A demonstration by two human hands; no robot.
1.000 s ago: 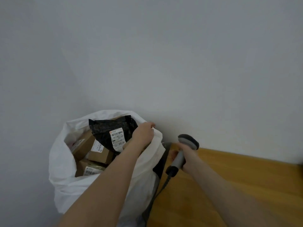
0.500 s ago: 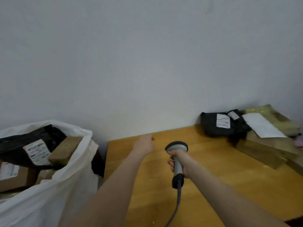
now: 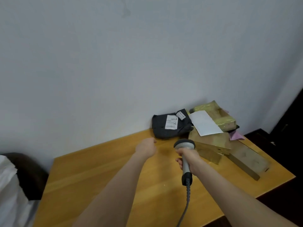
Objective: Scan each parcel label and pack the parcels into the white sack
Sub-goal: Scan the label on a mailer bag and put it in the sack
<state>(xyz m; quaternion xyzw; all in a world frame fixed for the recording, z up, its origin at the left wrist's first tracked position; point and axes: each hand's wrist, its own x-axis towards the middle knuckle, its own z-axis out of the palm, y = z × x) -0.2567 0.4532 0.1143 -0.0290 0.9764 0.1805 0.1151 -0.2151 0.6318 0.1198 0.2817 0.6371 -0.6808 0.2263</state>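
Left hand (image 3: 146, 148) above bench (image 3: 98, 177), fingers loosely curled, holding nothing, just short of black parcel (image 3: 170, 128). Right hand (image 3: 190, 156) has fingers wrapped round scanner (image 3: 184, 145) handle, head toward parcels, cable trailing to near edge. Black parcel lies against wall, white label up. Just right of it: brown boxes (image 3: 211, 145), taped box (image 3: 220, 114) behind, white sheet (image 3: 205, 122) across them. Sack (image 3: 8, 185) at far left, beside bench, only edge in view.
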